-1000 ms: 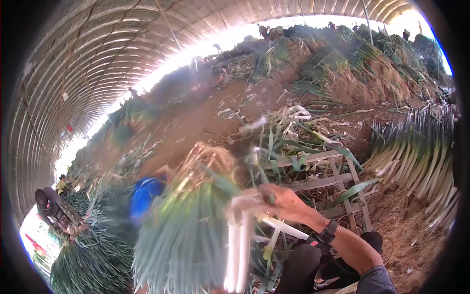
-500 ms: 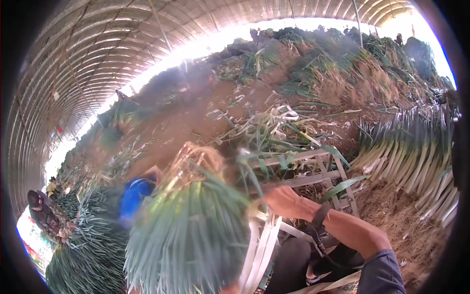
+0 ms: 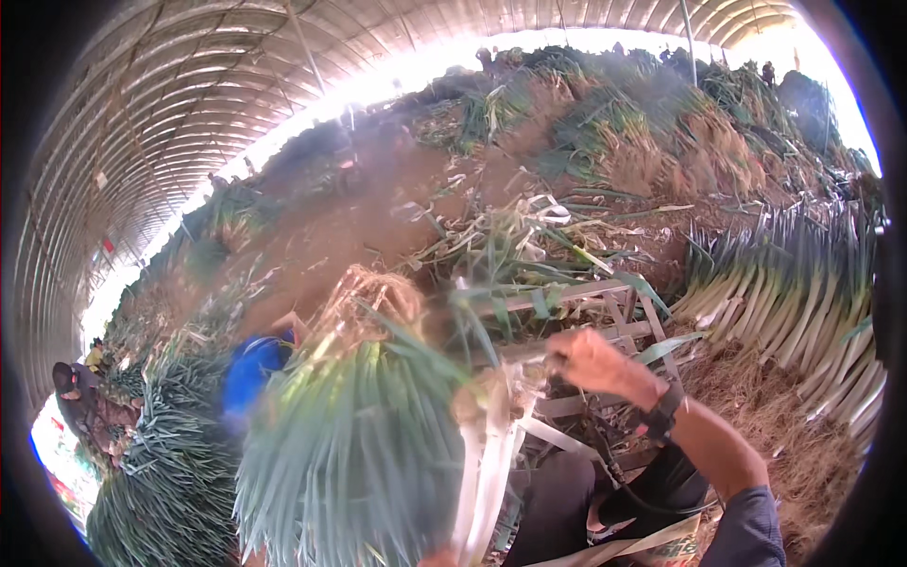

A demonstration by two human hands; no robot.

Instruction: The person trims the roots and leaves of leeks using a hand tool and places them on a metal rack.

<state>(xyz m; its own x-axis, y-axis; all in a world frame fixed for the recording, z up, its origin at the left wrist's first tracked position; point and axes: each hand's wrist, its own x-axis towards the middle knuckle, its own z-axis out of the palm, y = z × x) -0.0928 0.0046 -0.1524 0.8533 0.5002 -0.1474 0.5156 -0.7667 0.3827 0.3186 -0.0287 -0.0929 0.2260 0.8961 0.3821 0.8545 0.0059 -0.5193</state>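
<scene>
My right hand [image 3: 600,361], with a dark band on the wrist, is raised right of several pale leek stalks [image 3: 487,463]. Its fingers are curled in, and whatever they hold cannot be made out. Left of the stalks is a big bundle of leeks [image 3: 350,454], green leaves hanging down and tan roots on top. At the lower edge, a small patch of my left hand [image 3: 437,559] shows beside the stalks' lower ends; its fingers are hidden. The stalks' upper ends are blurred.
A slatted frame [image 3: 642,331] stands past my right hand, with loose leaves about it. Trimmed leeks [image 3: 784,293] lie in a row at right. A blue shape [image 3: 255,373] is partly behind the bundle. A person [image 3: 90,406] is by leeks [image 3: 175,463] at far left.
My right hand has moved right and slightly up, away from the pale leek stalks. The stalks lean a little farther left.
</scene>
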